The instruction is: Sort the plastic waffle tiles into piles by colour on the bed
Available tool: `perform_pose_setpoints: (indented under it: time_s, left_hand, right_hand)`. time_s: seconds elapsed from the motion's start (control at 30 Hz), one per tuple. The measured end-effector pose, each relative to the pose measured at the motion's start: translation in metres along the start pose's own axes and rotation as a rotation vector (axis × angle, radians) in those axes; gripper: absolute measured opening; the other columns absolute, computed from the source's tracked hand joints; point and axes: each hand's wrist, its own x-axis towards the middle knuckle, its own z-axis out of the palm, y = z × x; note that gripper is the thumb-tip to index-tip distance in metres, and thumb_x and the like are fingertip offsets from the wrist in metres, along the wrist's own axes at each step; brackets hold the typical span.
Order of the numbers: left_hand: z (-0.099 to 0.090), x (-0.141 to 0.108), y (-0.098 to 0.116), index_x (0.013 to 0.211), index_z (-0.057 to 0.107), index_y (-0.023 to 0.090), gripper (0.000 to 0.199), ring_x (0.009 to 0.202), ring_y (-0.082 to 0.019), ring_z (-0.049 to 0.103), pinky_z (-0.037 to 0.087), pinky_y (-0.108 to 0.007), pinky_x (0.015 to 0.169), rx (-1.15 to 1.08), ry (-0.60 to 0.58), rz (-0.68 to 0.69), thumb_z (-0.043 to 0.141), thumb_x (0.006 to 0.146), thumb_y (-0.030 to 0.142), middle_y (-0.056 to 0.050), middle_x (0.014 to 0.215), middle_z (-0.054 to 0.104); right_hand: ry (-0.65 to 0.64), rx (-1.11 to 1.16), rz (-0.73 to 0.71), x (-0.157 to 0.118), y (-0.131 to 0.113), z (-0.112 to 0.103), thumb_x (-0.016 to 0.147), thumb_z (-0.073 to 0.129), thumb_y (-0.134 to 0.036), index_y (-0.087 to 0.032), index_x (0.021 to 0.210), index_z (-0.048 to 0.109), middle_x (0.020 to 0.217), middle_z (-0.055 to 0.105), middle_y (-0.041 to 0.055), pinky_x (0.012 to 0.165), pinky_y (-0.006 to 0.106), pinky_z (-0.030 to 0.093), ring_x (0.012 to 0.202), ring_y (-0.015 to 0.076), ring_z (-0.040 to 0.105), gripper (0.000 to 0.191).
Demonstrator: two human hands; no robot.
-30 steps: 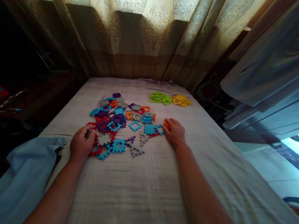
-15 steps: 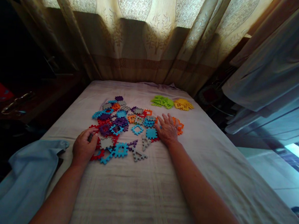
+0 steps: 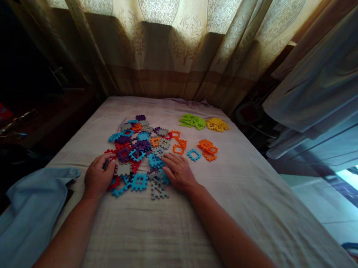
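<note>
My left hand (image 3: 99, 175) rests at the near left edge of a pile of interlocking plastic tiles. Its fingers are curled in, with something dark between thumb and fingers that I cannot make out. Beside it lie a grey square tile (image 3: 123, 169) and red tiles. My right hand (image 3: 180, 171) lies palm down with fingers stretched out, its fingertips touching blue tiles (image 3: 155, 161) at the pile's right side. Grey triangular tiles (image 3: 159, 189) lie just left of and below this hand. Past its knuckles sits a blue square frame tile (image 3: 193, 154), apart from the pile.
Orange tiles (image 3: 208, 146) form a small group to the right. Farther back are a green tile heap (image 3: 192, 121) and a yellow tile heap (image 3: 217, 124). Light blue cloth (image 3: 36, 205) hangs over the bed's left edge. Curtains (image 3: 184, 57) close off the far end.
My right hand has moved left and nearer to me from beside the orange tiles, and blue and grey tiles have shifted left. The blue frame tile now lies right of the pile. My left hand stays.
</note>
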Motion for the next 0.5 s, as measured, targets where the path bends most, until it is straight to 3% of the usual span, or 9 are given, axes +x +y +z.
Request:
perform_pose_setpoints:
  time_s: [0.13, 0.27, 0.4, 0.5]
  left_hand:
    - [0.001, 0.000, 0.001, 0.097, 0.069, 0.022, 0.035, 0.108, -0.026, 0.065, 0.049, -0.040, 0.099, 0.010, 0.008, -0.008, 0.047, 0.081, 0.043, -0.008, 0.109, 0.072]
    - [0.002, 0.000, 0.000, 0.095, 0.069, 0.022, 0.034, 0.107, -0.025, 0.066, 0.049, -0.039, 0.097, -0.001, 0.017, 0.005, 0.048, 0.080, 0.043, -0.008, 0.108, 0.073]
    - [0.001, 0.000, 0.001, 0.096, 0.069, 0.022, 0.033, 0.106, -0.025, 0.066, 0.050, -0.039, 0.097, 0.004, 0.014, 0.009, 0.048, 0.081, 0.042, -0.007, 0.108, 0.073]
    - [0.001, 0.000, 0.001, 0.096, 0.069, 0.022, 0.032, 0.106, -0.025, 0.066, 0.049, -0.038, 0.098, 0.003, 0.013, 0.019, 0.048, 0.081, 0.040, -0.007, 0.108, 0.073]
  right_hand:
    - [0.215, -0.114, 0.232, 0.000, 0.020, -0.008, 0.096, 0.047, -0.032, -0.021, 0.126, 0.065, 0.135, 0.061, 0.0107, 0.107, 0.042, 0.033, 0.127, 0.0241, 0.050, 0.036]
    - [0.208, -0.225, 0.419, -0.008, 0.034, -0.013, 0.092, 0.052, -0.030, -0.018, 0.115, 0.069, 0.128, 0.065, 0.0130, 0.103, 0.043, 0.037, 0.120, 0.0279, 0.053, 0.031]
    - [0.167, -0.045, 0.290, -0.012, 0.030, -0.008, 0.093, 0.048, -0.025, -0.019, 0.106, 0.071, 0.108, 0.073, 0.0096, 0.096, 0.034, 0.045, 0.102, 0.0208, 0.063, 0.027]
    - [0.264, 0.094, 0.233, -0.006, 0.029, -0.007, 0.092, 0.046, -0.024, -0.020, 0.102, 0.072, 0.104, 0.074, 0.0072, 0.092, 0.030, 0.048, 0.098, 0.0181, 0.065, 0.028]
